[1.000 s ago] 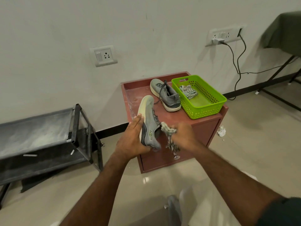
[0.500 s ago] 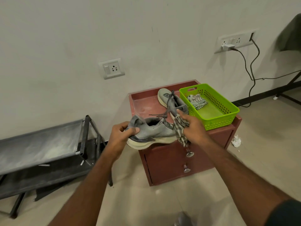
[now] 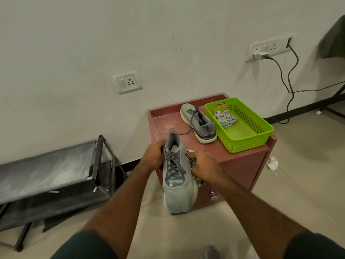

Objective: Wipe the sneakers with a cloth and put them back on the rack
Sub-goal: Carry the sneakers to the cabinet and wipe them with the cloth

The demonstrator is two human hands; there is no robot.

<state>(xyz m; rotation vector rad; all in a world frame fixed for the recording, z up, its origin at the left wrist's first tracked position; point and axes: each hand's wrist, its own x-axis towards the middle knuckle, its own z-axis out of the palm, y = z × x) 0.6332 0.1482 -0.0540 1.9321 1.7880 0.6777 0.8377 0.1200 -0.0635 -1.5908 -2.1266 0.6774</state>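
A grey sneaker [image 3: 177, 187] hangs in the air in front of the red cabinet [image 3: 240, 165], toe pointing toward me, laces up. My left hand [image 3: 154, 154] grips its heel end from the left. My right hand [image 3: 203, 168] presses a checked cloth [image 3: 198, 181] against the shoe's right side; most of the cloth is hidden under the hand. The second grey sneaker [image 3: 199, 124] lies on the cabinet top. The dusty black shoe rack [image 3: 48, 172] stands to the left against the wall.
A green plastic basket [image 3: 248, 141] with another folded cloth [image 3: 225, 118] sits on the cabinet's right side. A crumpled paper [image 3: 272, 163] lies on the floor to the right. Cables [image 3: 287, 79] hang from a wall socket.
The held sneaker has turned from sideways to toe toward me, laces up. My right hand with the cloth has shifted to the shoe's right side.
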